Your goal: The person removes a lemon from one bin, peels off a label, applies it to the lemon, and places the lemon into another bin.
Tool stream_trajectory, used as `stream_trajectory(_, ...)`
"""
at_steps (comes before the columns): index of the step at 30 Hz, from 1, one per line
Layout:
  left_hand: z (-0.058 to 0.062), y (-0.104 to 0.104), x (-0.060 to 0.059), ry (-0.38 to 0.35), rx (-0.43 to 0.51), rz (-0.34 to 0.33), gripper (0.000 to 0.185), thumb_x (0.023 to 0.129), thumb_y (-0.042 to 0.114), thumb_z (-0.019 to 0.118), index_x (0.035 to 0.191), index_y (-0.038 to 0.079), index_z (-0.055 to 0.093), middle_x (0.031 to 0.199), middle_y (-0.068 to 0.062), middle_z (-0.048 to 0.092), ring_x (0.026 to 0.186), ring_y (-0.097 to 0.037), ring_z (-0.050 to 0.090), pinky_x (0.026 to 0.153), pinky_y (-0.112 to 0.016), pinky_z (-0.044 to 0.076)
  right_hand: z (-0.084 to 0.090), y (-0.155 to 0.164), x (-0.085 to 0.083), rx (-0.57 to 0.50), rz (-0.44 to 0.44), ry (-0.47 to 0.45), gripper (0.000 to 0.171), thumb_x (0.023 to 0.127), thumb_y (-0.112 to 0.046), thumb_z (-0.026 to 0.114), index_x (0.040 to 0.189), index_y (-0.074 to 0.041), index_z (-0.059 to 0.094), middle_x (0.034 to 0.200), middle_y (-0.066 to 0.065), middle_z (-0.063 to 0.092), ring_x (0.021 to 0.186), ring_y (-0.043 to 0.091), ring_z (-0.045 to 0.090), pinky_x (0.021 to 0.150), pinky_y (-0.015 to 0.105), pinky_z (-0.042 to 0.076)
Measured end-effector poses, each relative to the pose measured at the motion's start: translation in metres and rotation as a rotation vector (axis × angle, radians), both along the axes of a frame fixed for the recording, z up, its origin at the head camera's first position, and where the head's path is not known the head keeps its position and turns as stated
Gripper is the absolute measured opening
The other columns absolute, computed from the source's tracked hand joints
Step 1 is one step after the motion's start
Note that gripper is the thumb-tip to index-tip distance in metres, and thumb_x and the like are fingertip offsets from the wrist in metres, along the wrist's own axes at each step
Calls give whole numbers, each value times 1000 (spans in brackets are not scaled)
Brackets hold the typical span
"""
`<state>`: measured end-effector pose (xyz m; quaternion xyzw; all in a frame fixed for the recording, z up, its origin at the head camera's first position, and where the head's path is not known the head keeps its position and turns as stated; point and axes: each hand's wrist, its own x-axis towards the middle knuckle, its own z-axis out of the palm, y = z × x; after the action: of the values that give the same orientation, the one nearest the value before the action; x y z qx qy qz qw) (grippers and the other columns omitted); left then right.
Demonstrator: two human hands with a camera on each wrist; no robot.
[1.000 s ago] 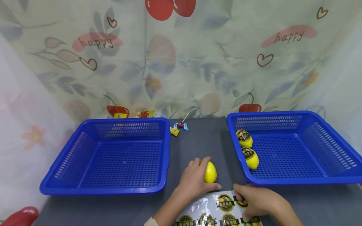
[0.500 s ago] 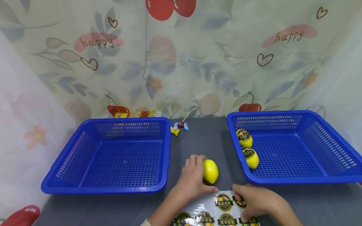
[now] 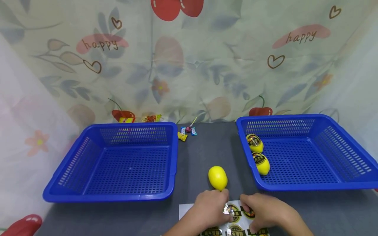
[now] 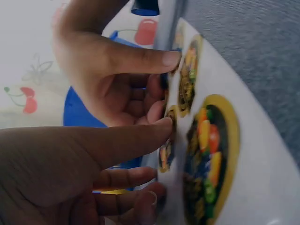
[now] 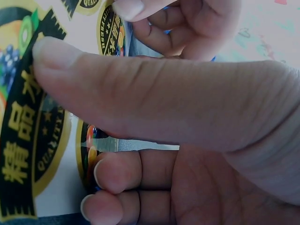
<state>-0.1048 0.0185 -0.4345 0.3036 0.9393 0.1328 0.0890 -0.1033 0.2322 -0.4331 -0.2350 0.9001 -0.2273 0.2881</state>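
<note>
A plain yellow lemon [image 3: 218, 177] lies loose on the grey table between two blue baskets, with no hand on it. Just in front of it lies a sticker sheet [image 3: 186, 211] of round black-and-gold labels. My left hand [image 3: 222, 205] holds the sheet at its middle, thumb on top and fingers curled at the edge [image 4: 159, 159]. My right hand [image 3: 246, 205] pinches the sheet beside it, with its thumb lying across a label [image 5: 75, 112] and its fingers curled below. The sheet [image 4: 262, 178] bows upward between the hands.
The left blue basket [image 3: 106, 197] has nothing in it. The right blue basket [image 3: 310, 187] holds two labelled lemons [image 3: 255, 143] [image 3: 261, 163] by its left wall. Small wrapped candies [image 3: 186, 131] lie at the table's back. A red object [image 3: 20, 226] shows at the bottom left.
My left hand has let go of the lemon and come back onto the sticker sheet beside my right hand. The lemon stays on the table, slightly turned.
</note>
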Motion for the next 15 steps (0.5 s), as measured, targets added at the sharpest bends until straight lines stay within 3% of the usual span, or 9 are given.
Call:
stream_trajectory(6,-5,3,1,37,24,16,42,69,40,90,87,18,60,73,7,58,61,-12,57,50,-30,43,-2,-1,0,21,-11,10,49,63,-15,92,83,-21,48,65,-9,36,58,7,34,52,30,27)
stream_trajectory(8,-5,3,0,18,32,16,41,69,39,90,88,18,61,75,7,59,62,-11,57,50,-29,44,-9,2,-2,14,-3,11,49,63,-17,92,83,-22,47,65,-9,36,57,7,33,51,30,27)
stream_trajectory(15,-7,3,-3,-50,59,29,38,69,38,90,87,18,63,75,8,61,63,-10,57,53,-29,45,-8,2,-2,6,12,14,50,64,-18,93,83,-22,47,65,-9,34,57,7,32,50,32,26)
